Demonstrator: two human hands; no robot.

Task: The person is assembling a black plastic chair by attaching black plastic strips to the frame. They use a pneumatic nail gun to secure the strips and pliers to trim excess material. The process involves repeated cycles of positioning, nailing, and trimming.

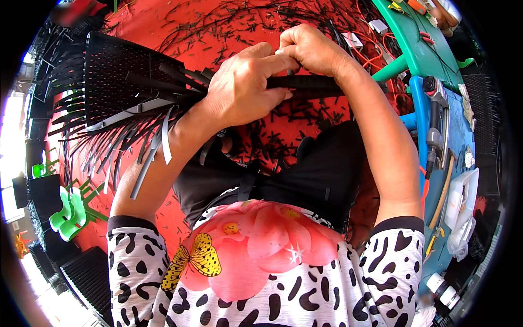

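My left hand (242, 84) is closed round a bundle of black flat strips (188, 82), its thumb and fingers pointing right. From that bundle, strips fan out to the left over a black woven panel (133, 73) with a fringe of loose ends. A pale grey strip (165, 139) hangs down across my left forearm. Just right of the left fingertips, my right hand (313, 49) is closed in a pinch; what lies between its fingers is hidden. Below both hands runs a dark bar-like length (308, 83), also of black material.
Black offcuts and long strips litter the red floor (190, 32). On the right stand a green table (427, 60) and a blue table (460, 136) with a power tool (434, 136), a wooden handle (440, 191) and a white tray (462, 199). Green chairs (70, 215) are at left.
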